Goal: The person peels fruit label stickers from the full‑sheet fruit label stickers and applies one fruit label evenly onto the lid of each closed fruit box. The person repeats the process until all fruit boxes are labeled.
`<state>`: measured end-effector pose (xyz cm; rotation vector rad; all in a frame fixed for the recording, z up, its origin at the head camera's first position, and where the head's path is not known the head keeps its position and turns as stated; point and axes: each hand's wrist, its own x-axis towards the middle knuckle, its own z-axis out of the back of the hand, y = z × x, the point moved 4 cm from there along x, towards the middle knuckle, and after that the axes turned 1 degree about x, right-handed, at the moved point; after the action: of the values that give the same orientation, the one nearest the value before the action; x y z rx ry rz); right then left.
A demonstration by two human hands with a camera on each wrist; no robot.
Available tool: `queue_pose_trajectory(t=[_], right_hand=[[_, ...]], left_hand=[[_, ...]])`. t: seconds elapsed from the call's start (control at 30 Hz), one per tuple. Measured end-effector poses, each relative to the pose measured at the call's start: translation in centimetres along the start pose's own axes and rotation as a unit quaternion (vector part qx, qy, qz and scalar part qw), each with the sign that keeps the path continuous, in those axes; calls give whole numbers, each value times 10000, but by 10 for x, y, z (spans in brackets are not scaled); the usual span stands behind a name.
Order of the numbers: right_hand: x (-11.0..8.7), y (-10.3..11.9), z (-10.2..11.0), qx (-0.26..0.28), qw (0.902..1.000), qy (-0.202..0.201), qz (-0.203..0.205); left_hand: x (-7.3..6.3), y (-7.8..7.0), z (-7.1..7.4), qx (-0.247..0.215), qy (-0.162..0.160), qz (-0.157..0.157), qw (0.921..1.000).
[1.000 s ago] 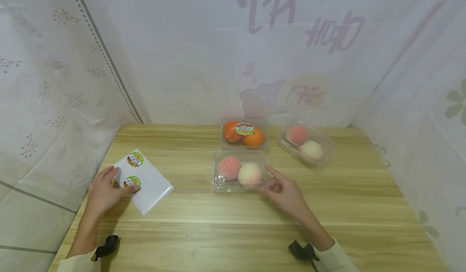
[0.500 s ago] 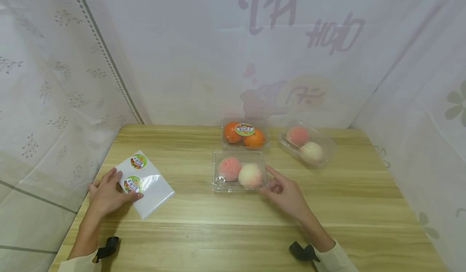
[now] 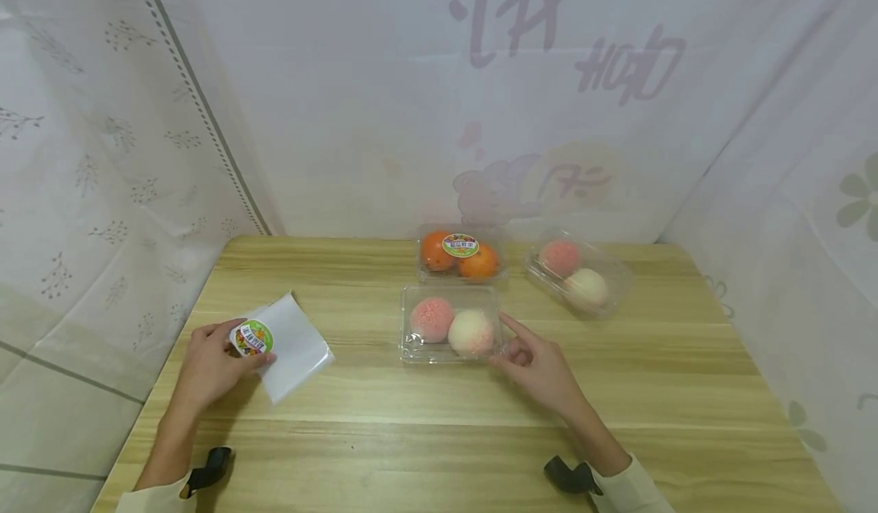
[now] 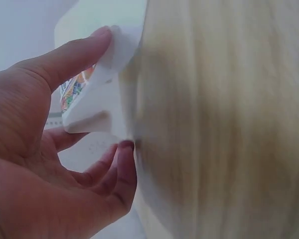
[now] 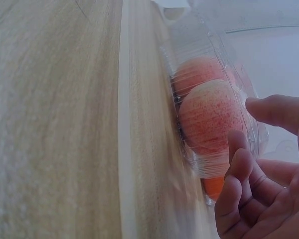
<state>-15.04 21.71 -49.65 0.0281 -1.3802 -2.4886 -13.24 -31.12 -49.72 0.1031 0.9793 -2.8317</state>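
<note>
My left hand (image 3: 216, 364) grips a white sheet of stickers (image 3: 296, 345) at the table's left side, thumb on top and fingers at the far edge. One round green-and-white fruit sticker (image 3: 252, 338) shows between thumb and fingers. In the left wrist view the sheet (image 4: 89, 109) bends between thumb and fingers, and part of the sticker (image 4: 77, 88) is covered by the thumb. My right hand (image 3: 538, 364) holds the right end of a clear plastic clamshell box (image 3: 411, 353), thumb at the near corner, index finger farther back. Inside sit a pink peach (image 3: 432, 319) and a pale peach (image 3: 471, 331).
Behind it stands a clear box (image 3: 497, 269) with two orange fruits (image 3: 478, 261) and a round sticker on its lid. At back right, an angled clear box (image 3: 617, 277) holds two peaches. Wooden table (image 3: 411, 452) with a cloth curtain (image 3: 343, 117) along its back edge.
My left hand has shifted slightly right with the sheet, which now bends; two stickers showed earlier, one shows now. The right hand and the boxes have stayed in place.
</note>
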Motion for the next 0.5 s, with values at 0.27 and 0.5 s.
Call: queue_pose_trajectory(t=[0.27,0.5], right_hand=[[0,-1,0,116,9999,74,-58],[0,-1,0,88,9998,88,-125]], left_hand=[[2,-23,-3,-375,142,142,9991],[1,-51,-10,-1261,84,-94,9919]])
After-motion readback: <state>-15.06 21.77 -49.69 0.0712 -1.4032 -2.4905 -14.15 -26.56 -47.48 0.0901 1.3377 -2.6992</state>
